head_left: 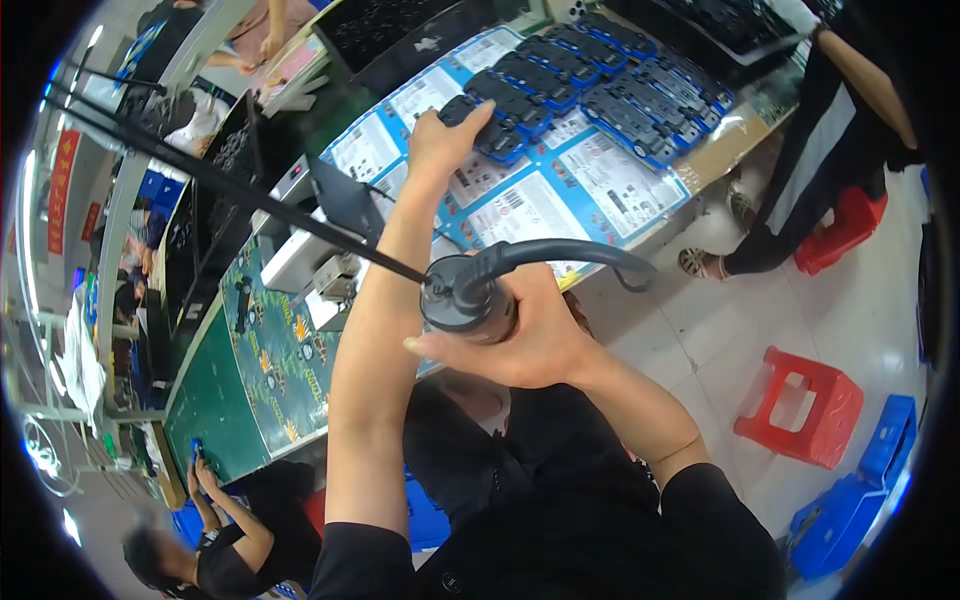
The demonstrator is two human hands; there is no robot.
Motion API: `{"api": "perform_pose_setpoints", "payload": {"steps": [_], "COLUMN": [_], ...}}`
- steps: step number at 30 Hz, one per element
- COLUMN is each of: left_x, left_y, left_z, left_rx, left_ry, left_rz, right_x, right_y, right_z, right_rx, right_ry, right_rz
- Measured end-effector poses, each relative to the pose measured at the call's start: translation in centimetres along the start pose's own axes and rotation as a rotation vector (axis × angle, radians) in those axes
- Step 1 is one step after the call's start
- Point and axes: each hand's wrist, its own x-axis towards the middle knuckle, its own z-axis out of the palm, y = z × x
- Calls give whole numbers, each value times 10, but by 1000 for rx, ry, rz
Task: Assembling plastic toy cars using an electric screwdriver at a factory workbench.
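Observation:
My right hand (548, 335) is wrapped around an upright electric screwdriver (462, 290), dark on top with a thick grey cable curving off to the right. A black rod or cord reaches its top from the upper left. Its lower end is hidden below the hand. Beyond it, my left hand (440, 145) grips the near-left end of a black-and-blue toy car chassis (497, 138), thumb on top and the other fingers mostly hidden. More chassis (545, 80) lie in a row behind it, and another group (655, 105) sits to the right.
Printed sheets (520, 210) cover the worktable. A grey-white machine (310, 265) stands left of my forearm. Black bins (385, 40) line the far side. A red stool (800, 405) is on the floor at right, near another person's leg (790, 190). A co-worker (230, 540) sits lower left.

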Motion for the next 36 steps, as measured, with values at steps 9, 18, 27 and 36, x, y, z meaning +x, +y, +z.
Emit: {"api": "perform_pose_setpoints", "payload": {"steps": [9, 18, 27, 36], "left_x": [-31, -177, -279, -279], "left_y": [-3, -3, -123, -163], "left_z": [24, -56, -130, -130], "left_rx": [-686, -1177, -1239, -1171], "left_ry": [133, 118, 216, 321], "left_rz": [124, 217, -35, -85], "right_x": [1, -5, 55, 87], "right_y": [-19, -36, -16, 27], "right_z": [-26, -50, 64, 148], "right_rx": [-12, -19, 199, -50], "right_ry": [43, 154, -10, -20], "right_rz": [85, -35, -419, -355]}}
